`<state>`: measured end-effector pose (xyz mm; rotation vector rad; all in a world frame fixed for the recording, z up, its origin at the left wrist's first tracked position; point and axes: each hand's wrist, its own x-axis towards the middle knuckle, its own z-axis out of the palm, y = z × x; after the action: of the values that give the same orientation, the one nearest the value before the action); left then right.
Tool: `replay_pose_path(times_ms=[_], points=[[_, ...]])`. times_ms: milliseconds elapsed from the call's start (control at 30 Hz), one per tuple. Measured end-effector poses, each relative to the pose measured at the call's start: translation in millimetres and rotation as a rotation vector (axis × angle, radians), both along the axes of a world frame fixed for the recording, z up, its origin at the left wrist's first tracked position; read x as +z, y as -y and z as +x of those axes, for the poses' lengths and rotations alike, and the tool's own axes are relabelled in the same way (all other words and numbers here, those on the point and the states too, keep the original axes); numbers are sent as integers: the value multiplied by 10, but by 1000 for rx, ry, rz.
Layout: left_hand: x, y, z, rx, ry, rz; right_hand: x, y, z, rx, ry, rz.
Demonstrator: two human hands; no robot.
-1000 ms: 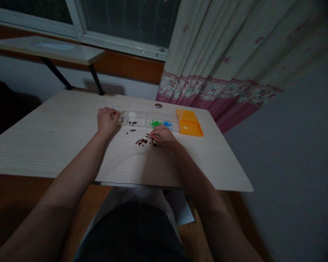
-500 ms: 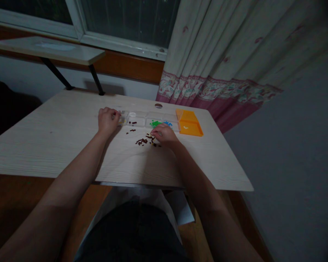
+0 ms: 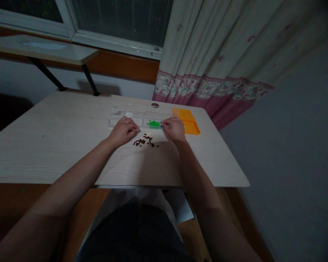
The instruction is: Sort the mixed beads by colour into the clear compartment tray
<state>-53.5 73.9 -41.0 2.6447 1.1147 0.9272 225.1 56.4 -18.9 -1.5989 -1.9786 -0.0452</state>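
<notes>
A clear compartment box [image 3: 138,114] lies on the table. Small green pieces [image 3: 154,124] fill part of one front compartment. My right hand [image 3: 175,129] is over the compartment to the right of them, fingers pinched, with a few blue pieces [image 3: 161,125] showing at the fingertips. Whether it grips one is unclear. My left hand [image 3: 123,131] rests at the box's front edge, fingers drawn together; anything between them is too small to name. Just right of it, loose dark brown pieces [image 3: 140,142] lie on the table, with a few yellowish pieces [image 3: 148,135] among them.
An orange open case [image 3: 191,126] sits at the box's right end. A small round brown object [image 3: 155,105] lies behind the box. At the back left stands a raised shelf [image 3: 54,49] on black legs [image 3: 90,80]. A curtain [image 3: 191,83] hangs behind the table [image 3: 71,145].
My left hand has moved right and nearer me, from the box's left end to beside the brown pieces. My right hand has gone from the brown pieces up to the blue ones.
</notes>
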Motion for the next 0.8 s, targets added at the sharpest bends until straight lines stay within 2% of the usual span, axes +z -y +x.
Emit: replay_pose_path(times_ms=[167, 267, 433, 633, 800], points=[[-88, -12, 36, -77, -20, -27, 74, 19, 280, -339, -53, 51], [-116, -21, 44, -107, -40, -35, 62, 16, 437, -457, -94, 48], [-87, 5, 54, -112, -38, -50, -13, -24, 606, -539, -119, -3], [-77, 6, 46, -99, -26, -40, -71, -67, 639, -593, -126, -68], [-71, 5, 36, -105, -25, -27, -92, -85, 640, -547, -168, 32]])
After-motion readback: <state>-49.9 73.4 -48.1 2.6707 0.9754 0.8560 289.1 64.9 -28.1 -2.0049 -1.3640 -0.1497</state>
